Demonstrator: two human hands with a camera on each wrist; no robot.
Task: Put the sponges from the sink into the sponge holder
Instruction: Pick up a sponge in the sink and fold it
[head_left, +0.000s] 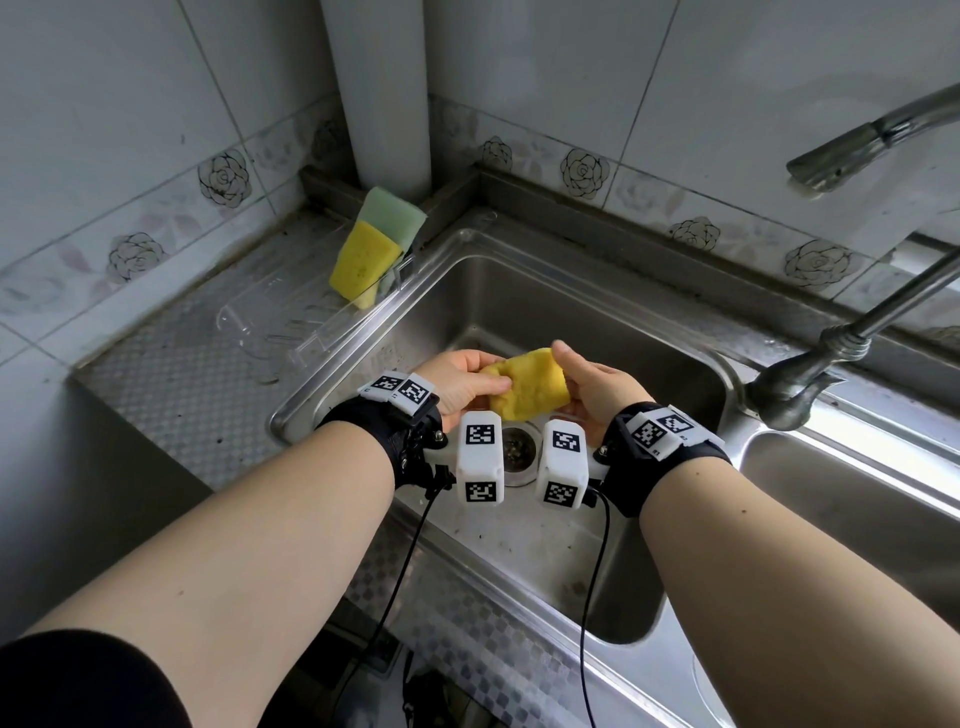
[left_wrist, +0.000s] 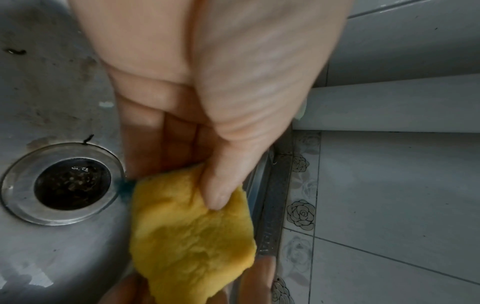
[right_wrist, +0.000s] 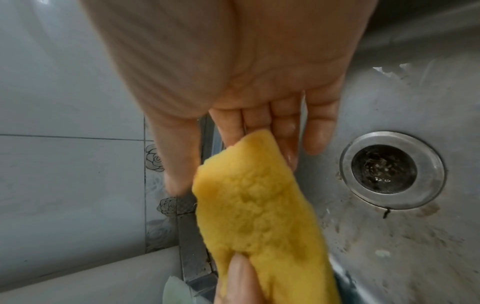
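A yellow sponge (head_left: 530, 384) (left_wrist: 192, 236) (right_wrist: 254, 205) with a dark scouring underside is held above the sink basin (head_left: 571, 312), over the drain (head_left: 516, 451). My left hand (head_left: 483, 375) (left_wrist: 215, 185) pinches its left end, thumb on top and fingers beneath. My right hand (head_left: 576, 374) (right_wrist: 259, 131) has straight fingers under the sponge's right end, with the thumb spread beside it. The clear plastic sponge holder (head_left: 291, 322) sits on the counter left of the sink. A yellow sponge (head_left: 363, 260) and a green sponge (head_left: 395, 213) lean upright at its far end.
A metal faucet (head_left: 857, 322) rises at the right between this basin and a second basin (head_left: 857, 509). A white pipe (head_left: 384, 93) stands in the tiled corner behind the holder. The drain (left_wrist: 72, 183) (right_wrist: 384, 168) holds dark debris.
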